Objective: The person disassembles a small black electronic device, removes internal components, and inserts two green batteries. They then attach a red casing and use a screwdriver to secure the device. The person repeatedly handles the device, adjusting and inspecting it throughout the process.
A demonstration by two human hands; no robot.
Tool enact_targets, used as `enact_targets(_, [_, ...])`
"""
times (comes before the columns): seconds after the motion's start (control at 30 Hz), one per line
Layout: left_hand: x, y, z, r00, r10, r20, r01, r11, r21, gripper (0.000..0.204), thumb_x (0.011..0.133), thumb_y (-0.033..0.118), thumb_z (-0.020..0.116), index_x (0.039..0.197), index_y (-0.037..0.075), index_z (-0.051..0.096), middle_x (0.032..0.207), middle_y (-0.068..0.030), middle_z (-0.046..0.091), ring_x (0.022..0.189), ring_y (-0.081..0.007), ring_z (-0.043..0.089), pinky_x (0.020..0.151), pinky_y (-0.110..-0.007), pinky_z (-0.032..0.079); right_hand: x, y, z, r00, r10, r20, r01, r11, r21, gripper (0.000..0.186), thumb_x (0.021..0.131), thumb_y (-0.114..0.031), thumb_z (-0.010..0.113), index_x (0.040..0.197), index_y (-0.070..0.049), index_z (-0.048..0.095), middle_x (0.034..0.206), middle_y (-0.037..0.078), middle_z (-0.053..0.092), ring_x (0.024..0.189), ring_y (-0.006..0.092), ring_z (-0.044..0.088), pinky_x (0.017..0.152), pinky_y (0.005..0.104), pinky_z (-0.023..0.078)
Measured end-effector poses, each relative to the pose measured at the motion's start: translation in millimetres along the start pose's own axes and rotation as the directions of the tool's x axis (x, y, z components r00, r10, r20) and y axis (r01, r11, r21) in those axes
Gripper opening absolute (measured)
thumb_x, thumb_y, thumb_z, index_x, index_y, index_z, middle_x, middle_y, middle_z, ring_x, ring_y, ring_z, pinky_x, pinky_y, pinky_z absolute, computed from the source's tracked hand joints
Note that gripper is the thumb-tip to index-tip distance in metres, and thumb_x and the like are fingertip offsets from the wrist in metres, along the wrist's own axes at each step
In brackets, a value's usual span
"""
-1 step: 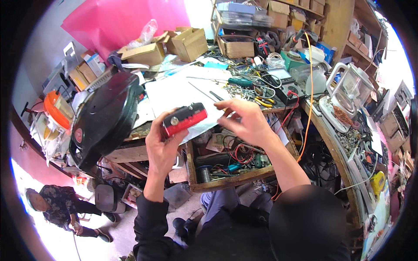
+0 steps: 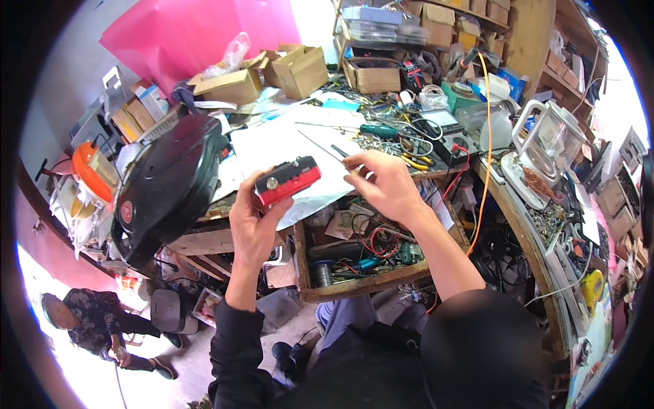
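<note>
In my left hand [image 2: 253, 221] I hold a small red-and-black boxy device [image 2: 289, 183] that looks like a portable radio. It is tilted, with a round silvery knob at its left end and my thumb along its lower edge. My right hand [image 2: 381, 183] is just to its right, apart from it. Its thumb and fingers pinch the near end of a thin metal rod [image 2: 317, 144], whose grip end is mostly hidden by the fingers. The rod lies slanting over a white sheet [image 2: 266, 146] on the bench. A short dark stick [image 2: 338, 150] lies beside it.
An open drawer [image 2: 368, 286] of wires, tools and a solder spool is below my hands. A large black lidded appliance [image 2: 170, 184] stands left. Loose screws, pliers [image 2: 415, 162] and a meter [image 2: 443, 129] crowd the right. An orange cord [image 2: 488, 136] hangs there. A person [image 2: 85, 320] is lower left.
The fingers of my right hand have closed at the near end of the rod; before, they were more apart. The red-and-black device has turned slightly in my left hand.
</note>
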State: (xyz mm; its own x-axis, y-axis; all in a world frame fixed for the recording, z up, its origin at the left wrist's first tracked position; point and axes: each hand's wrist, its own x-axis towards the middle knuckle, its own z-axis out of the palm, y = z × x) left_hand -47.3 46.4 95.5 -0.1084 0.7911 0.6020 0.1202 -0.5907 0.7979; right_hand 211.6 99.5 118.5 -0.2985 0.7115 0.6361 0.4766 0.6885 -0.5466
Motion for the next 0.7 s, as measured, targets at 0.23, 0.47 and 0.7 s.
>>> enact_targets(0.23, [23,-34,-19,0.995,-0.091,-0.038,0.089,0.994,-0.057,0.043,0.093,0.010,0.078,0.131,0.003,0.057,0.108,-0.0022,0.066,0.092,-0.0079,0.059,0.083,-0.024,0.051,41,35,37,0.981,0.195,0.013,-0.166,0.865,-0.473,0.027,0.090,-0.025,0.072,0.098,0.001,0.072,0.100,0.021,0.070,0.097,0.0394,0.070,0.084,0.0498,0.056])
enact_targets(0.47, [28,-46,-21,0.996,-0.079,-0.049,0.075,0.994,-0.077,0.043,0.094,0.013,0.078,0.129,0.000,0.057,0.112,-0.0052,0.068,0.093,-0.0093,0.063,0.085,-0.026,0.053,44,47,52,0.984,0.167,0.055,-0.096,0.771,-0.629,0.017,0.087,-0.015,0.066,0.093,0.000,0.072,0.097,0.020,0.070,0.091,0.0375,0.072,0.075,0.0482,0.059])
enact_targets(0.7, [29,-39,-20,0.997,0.009,-0.076,-0.001,0.994,0.109,0.052,0.092,0.019,0.080,0.133,-0.001,0.055,0.109,-0.0082,0.070,0.091,-0.0132,0.064,0.082,-0.029,0.054,41,52,62,0.997,0.066,0.040,-0.022,0.739,-0.674,0.014,0.087,-0.015,0.066,0.089,-0.001,0.068,0.091,0.019,0.068,0.085,0.0366,0.071,0.071,0.0479,0.058])
